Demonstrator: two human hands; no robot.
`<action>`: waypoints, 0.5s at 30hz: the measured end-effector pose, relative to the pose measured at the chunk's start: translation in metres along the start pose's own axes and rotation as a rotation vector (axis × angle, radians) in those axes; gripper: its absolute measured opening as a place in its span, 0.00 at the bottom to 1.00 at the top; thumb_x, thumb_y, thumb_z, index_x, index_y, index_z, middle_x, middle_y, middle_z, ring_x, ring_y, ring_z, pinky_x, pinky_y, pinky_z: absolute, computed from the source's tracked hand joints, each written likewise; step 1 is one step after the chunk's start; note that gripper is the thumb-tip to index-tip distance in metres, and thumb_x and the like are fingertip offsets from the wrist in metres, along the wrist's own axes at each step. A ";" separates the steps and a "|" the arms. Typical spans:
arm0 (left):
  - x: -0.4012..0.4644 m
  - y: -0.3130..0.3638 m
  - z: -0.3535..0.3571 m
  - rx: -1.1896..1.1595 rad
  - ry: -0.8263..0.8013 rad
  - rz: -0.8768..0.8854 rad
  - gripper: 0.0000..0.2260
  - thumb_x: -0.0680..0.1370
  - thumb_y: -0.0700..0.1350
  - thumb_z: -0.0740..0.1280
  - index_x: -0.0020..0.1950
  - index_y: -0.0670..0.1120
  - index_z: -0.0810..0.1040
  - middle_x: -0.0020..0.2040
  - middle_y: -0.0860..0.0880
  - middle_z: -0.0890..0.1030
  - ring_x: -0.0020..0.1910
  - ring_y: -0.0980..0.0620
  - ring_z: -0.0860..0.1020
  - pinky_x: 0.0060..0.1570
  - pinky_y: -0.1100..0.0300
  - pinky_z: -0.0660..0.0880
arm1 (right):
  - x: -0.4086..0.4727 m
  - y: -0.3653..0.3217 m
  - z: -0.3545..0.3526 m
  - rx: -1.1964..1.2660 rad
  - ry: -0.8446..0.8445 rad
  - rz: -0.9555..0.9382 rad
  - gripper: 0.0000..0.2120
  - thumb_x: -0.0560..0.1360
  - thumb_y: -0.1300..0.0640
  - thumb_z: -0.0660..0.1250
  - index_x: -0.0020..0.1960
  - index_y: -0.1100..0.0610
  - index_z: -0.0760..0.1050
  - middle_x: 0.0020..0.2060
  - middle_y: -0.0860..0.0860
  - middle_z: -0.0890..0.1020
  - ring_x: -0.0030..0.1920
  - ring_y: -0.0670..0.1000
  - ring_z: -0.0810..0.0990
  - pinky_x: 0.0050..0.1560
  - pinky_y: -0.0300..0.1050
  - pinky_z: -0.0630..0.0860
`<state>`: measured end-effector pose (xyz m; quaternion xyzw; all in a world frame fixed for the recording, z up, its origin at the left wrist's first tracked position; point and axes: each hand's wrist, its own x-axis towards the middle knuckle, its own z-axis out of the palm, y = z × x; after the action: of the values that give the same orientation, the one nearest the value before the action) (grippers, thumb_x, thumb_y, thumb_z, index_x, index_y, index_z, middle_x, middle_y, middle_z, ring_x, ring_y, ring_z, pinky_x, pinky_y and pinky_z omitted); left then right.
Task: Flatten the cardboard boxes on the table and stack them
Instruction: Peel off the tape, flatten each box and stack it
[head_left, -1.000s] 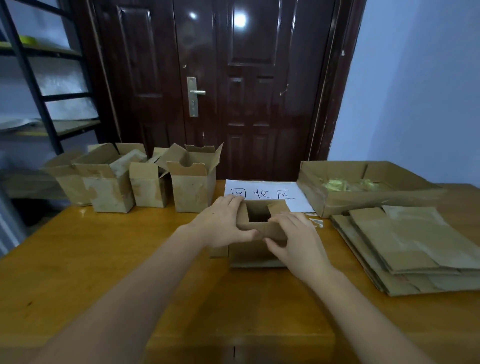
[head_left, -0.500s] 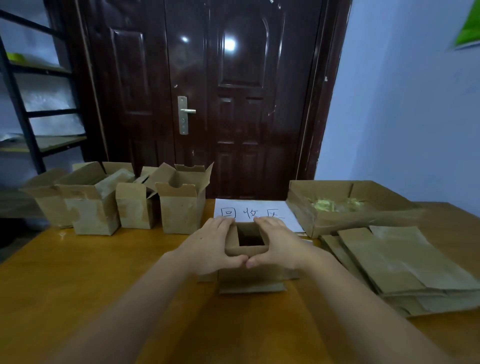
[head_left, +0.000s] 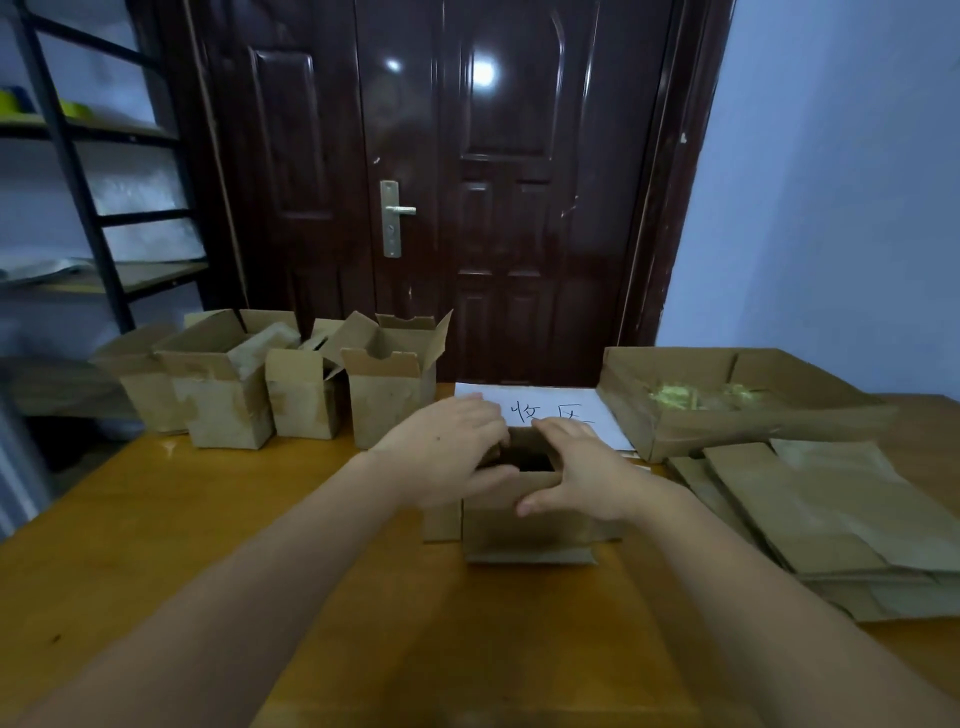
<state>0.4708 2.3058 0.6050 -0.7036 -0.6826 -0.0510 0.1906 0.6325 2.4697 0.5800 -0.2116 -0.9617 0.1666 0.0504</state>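
Two hands (head_left: 524, 462) gripping open box (head_left: 524, 525), tray (head_left: 727, 431) holding yellow scraps (head_left: 696, 397)

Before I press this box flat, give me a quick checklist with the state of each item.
1. Both hands on the box: left hand and right hand grip the top edges of the small box: ok.
2. Box empty: the opening looks dark, contents cannot tell.
3. Bottom flaps released: a flap juts out at the base; the rest cannot tell.
4. Bare table in front for pressing: ok.
5. Flattened stack ready on the right: ok.
6. Upright boxes left to do: four at least, not ok yet.
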 end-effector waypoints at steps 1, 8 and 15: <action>-0.001 -0.003 -0.005 -0.005 0.043 -0.029 0.23 0.81 0.68 0.52 0.54 0.52 0.78 0.50 0.56 0.77 0.52 0.56 0.74 0.71 0.53 0.69 | 0.000 0.000 0.000 0.002 0.000 0.005 0.60 0.61 0.25 0.73 0.82 0.50 0.50 0.79 0.47 0.57 0.78 0.51 0.54 0.78 0.53 0.59; -0.033 -0.015 -0.003 -0.007 0.031 -0.225 0.37 0.79 0.72 0.45 0.72 0.51 0.76 0.70 0.50 0.79 0.71 0.51 0.74 0.77 0.52 0.61 | 0.000 0.004 0.004 0.004 0.010 0.007 0.60 0.60 0.24 0.73 0.82 0.47 0.49 0.80 0.45 0.54 0.80 0.50 0.51 0.77 0.54 0.57; -0.028 0.020 0.029 -0.246 -0.163 -0.510 0.46 0.73 0.79 0.41 0.85 0.54 0.48 0.84 0.52 0.53 0.80 0.47 0.61 0.76 0.47 0.63 | 0.001 0.004 0.004 0.005 0.013 -0.003 0.59 0.62 0.26 0.73 0.82 0.47 0.50 0.80 0.45 0.54 0.79 0.50 0.51 0.77 0.54 0.57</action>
<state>0.4830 2.2890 0.5649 -0.5290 -0.8391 -0.1231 0.0294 0.6325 2.4721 0.5750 -0.2109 -0.9613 0.1678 0.0577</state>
